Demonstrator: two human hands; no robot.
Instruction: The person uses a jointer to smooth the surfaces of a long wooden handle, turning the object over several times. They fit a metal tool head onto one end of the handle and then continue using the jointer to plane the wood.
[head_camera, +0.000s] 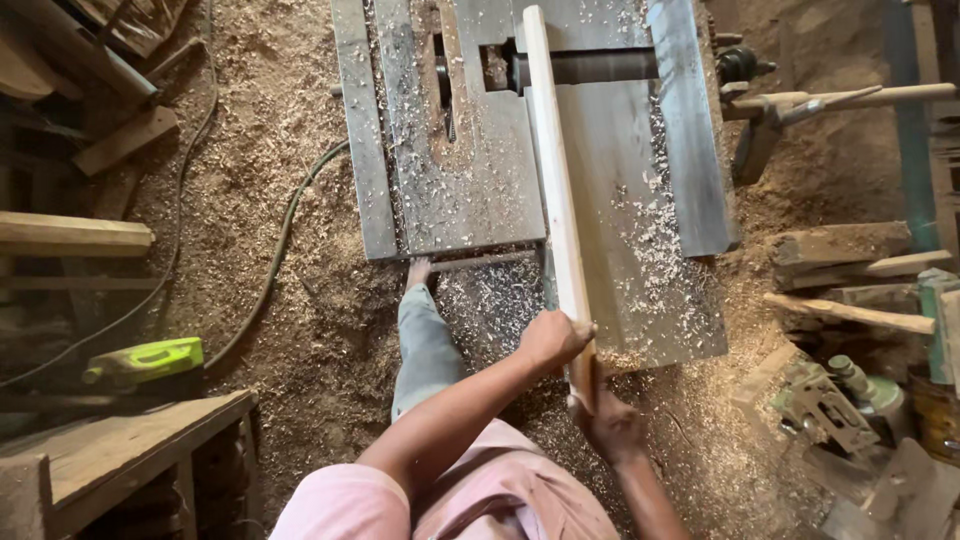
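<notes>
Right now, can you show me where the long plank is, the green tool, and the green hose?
plank (556, 190), head view, middle of its pale top face.
green tool (145, 359), head view, middle of its bright body on the left.
hose (281, 245), head view, mid-length where it crosses the sawdust.

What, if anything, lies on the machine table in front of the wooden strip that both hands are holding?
Nothing solid shows. The left hand and right hand grip the wooden strip, which lies along the machine table; only loose shavings are scattered beside it.
</notes>
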